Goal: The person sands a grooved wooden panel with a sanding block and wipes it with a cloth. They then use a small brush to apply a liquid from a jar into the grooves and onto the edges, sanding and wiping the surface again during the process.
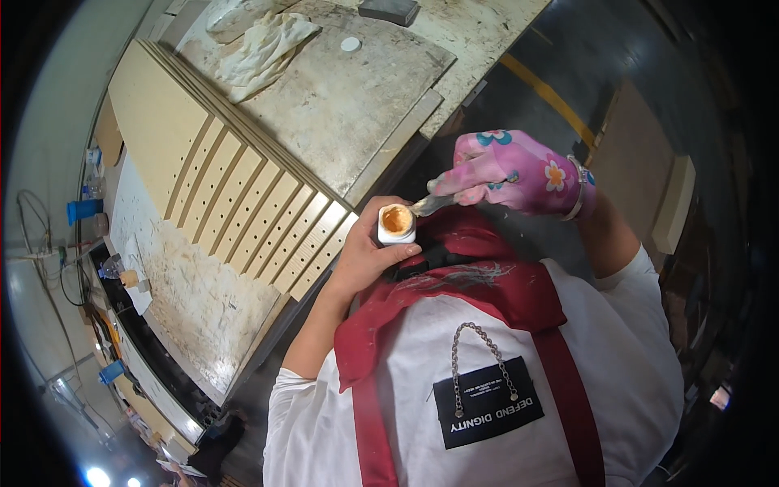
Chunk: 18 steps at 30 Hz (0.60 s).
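My bare left hand (365,252) is wrapped round a small white jar (397,237), its open mouth tilted up. Inside the jar, orange-tan paste (396,218) coats the walls. In a pink flowered glove, my right hand (511,174) pinches a small putty knife (430,204). The knife's tip is at the jar's rim, and its handle is mostly hidden by the fingers. Both hands are in front of my red apron (454,300), which has grey smears on it.
Left of my hands, pale boards (235,187) with drilled holes lie overlapped on a stained worktable (357,97). Farther back are a white round lid (350,44), a crumpled cloth (264,57) and a dark block (389,10). A panel (629,154) stands at the right.
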Tool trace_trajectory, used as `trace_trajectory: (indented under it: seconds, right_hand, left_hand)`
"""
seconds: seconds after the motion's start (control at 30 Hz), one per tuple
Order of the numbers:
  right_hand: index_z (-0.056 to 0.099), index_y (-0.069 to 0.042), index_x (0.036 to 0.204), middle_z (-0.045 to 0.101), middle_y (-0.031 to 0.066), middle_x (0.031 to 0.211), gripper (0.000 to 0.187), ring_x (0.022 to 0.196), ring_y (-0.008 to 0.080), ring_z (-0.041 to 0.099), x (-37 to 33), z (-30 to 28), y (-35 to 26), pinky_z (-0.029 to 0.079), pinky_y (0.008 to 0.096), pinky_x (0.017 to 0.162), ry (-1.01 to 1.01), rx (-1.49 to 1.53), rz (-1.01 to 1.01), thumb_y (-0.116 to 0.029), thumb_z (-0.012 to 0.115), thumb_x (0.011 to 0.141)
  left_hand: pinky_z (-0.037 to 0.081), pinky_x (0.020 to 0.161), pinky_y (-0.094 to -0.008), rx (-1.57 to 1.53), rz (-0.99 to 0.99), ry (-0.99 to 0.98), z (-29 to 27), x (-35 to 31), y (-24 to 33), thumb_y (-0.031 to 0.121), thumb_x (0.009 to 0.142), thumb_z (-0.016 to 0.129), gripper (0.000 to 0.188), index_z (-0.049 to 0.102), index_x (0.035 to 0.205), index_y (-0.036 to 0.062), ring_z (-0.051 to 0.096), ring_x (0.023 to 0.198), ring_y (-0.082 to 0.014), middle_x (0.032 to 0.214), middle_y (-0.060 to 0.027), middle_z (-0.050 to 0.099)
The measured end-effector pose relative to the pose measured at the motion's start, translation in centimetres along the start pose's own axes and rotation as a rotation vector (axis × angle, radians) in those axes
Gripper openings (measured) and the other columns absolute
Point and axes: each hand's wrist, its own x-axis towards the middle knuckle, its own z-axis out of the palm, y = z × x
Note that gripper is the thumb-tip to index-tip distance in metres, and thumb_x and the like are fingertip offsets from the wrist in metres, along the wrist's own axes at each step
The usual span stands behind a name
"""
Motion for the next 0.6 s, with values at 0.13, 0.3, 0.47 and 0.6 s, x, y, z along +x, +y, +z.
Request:
trace_trajectory:
  seconds: [0.13, 0.3, 0.47, 0.6]
  right_hand:
    - [0.067, -0.003, 0.102, 0.065, 0.0112, 0.092, 0.024, 0.081, 0.0255, 0.062, 1.9, -0.8, 1.3, 0.05, 0.0331, 0.072, 0.029, -0.005, 0.16, -0.01, 0.059, 0.08]
    - [0.066, -0.005, 0.103, 0.065, 0.0135, 0.1, 0.029, 0.09, 0.0299, 0.062, 5.8, -1.2, 1.5, 0.049, 0.0336, 0.079, 0.027, 0.17, 0.173, -0.027, 0.056, 0.088]
    - [0.061, -0.013, 0.113, 0.059, 0.0071, 0.083, 0.038, 0.078, 0.0252, 0.062, 9.1, -1.0, 2.9, 0.048, 0.036, 0.066, -0.147, -0.425, -0.05, -0.016, 0.059, 0.075]
    - [0.063, -0.013, 0.108, 0.061, 0.0034, 0.08, 0.033, 0.071, 0.0238, 0.062, 11.2, -2.3, 3.8, 0.049, 0.0347, 0.06, -0.209, -0.327, -0.085, -0.014, 0.06, 0.075]
  left_hand:
    - [0.039, 0.095, -0.0291, 0.018, 0.116, 0.069, -2.1, 1.5, 0.8, 0.004, 0.07, 0.078, 0.053, 0.05, 0.116, 0.0039, 0.053, 0.107, -0.0173, 0.111, -0.0069, 0.056]
    - [0.045, 0.084, -0.0271, 0.291, 0.099, 0.302, -3.1, 2.7, 2.6, 0.008, 0.072, 0.079, 0.048, 0.052, 0.112, 0.0018, 0.057, 0.094, -0.0153, 0.102, -0.0074, 0.06]
    - [0.048, 0.074, -0.0323, 0.567, 0.203, 0.365, -4.8, 3.4, 1.9, 0.019, 0.071, 0.08, 0.047, 0.056, 0.108, 0.0042, 0.06, 0.082, -0.0258, 0.092, -0.0123, 0.061]
    - [0.048, 0.073, -0.0334, 0.549, 0.111, 0.544, -4.7, 4.6, 2.2, 0.02, 0.071, 0.08, 0.047, 0.055, 0.107, 0.0032, 0.06, 0.081, -0.027, 0.091, -0.0129, 0.061]
